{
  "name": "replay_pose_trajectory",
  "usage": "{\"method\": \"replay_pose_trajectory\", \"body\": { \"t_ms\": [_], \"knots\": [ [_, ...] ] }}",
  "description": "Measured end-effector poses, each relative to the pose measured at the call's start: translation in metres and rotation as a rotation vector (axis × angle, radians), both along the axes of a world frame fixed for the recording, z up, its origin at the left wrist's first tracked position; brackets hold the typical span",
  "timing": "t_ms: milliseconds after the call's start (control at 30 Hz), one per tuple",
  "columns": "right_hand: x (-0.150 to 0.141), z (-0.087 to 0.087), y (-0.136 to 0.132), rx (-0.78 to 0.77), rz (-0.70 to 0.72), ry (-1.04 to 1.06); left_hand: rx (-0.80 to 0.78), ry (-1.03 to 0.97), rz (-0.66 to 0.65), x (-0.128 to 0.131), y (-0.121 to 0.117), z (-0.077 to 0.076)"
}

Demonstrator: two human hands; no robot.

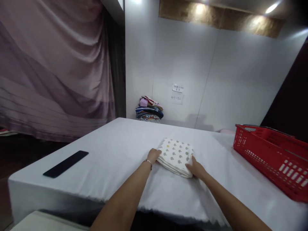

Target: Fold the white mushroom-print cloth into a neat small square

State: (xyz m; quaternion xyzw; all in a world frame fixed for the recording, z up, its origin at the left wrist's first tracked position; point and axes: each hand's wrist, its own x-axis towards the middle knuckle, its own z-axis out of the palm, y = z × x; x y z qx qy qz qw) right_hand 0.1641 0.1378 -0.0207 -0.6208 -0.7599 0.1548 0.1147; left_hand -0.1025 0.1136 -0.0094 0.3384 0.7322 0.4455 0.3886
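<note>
A folded white cloth printed with small grey motifs, one yellow and one green, lies near the front middle of the table. My left hand grips its left edge, the thumb on top and the other fingers partly hidden. At the cloth's right edge, my right hand is closed on it too, with the fingertips underneath out of sight. Several layers show along the front fold. A bracelet circles my left wrist.
White fabric covers the table. On the left lies a flat black strip. A red plastic basket stands at the right. Folded clothes are stacked by the back wall, beside paper signs. A curtain hangs left.
</note>
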Motion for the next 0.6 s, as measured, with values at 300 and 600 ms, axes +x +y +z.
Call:
{"method": "replay_pose_trajectory", "body": {
  "t_ms": [300, 600],
  "knots": [
    [-0.017, 0.02, -0.025, 0.003, 0.135, 0.027, 0.069, -0.167, 0.088, -0.021, -0.018, -0.008],
    [-0.042, 0.047, 0.006, 0.189, 0.143, -0.08, 0.094, -0.175, 0.158, -0.02, -0.026, -0.012]
  ]
}}
